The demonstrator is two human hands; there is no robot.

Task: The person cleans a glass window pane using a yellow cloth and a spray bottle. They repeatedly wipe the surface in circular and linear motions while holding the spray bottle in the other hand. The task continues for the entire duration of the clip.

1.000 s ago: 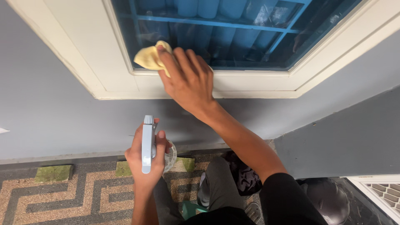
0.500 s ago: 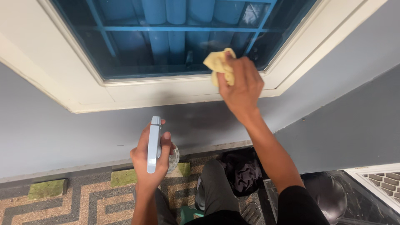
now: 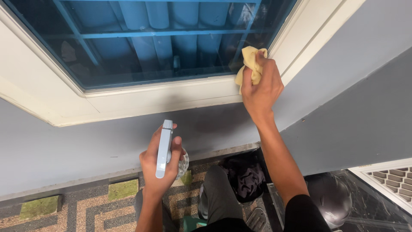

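right hand (image 3: pixel 262 88): fingers clenched on yellow cloth (image 3: pixel 249 64), window pane (image 3: pixel 141 47) lower right corner | left hand (image 3: pixel 159 165): fingers wrapped around spray bottle (image 3: pixel 165 148)

yellow cloth (image 3: pixel 250 64): soft, crumpled into a wad, pressed at the lower right corner of the window pane (image 3: pixel 141 43), overlapping the cream frame's inner edge | spray bottle (image 3: pixel 169 150): pale blue trigger head, clear ribbed body, held upright below the frame's bottom edge, nozzle toward the wall
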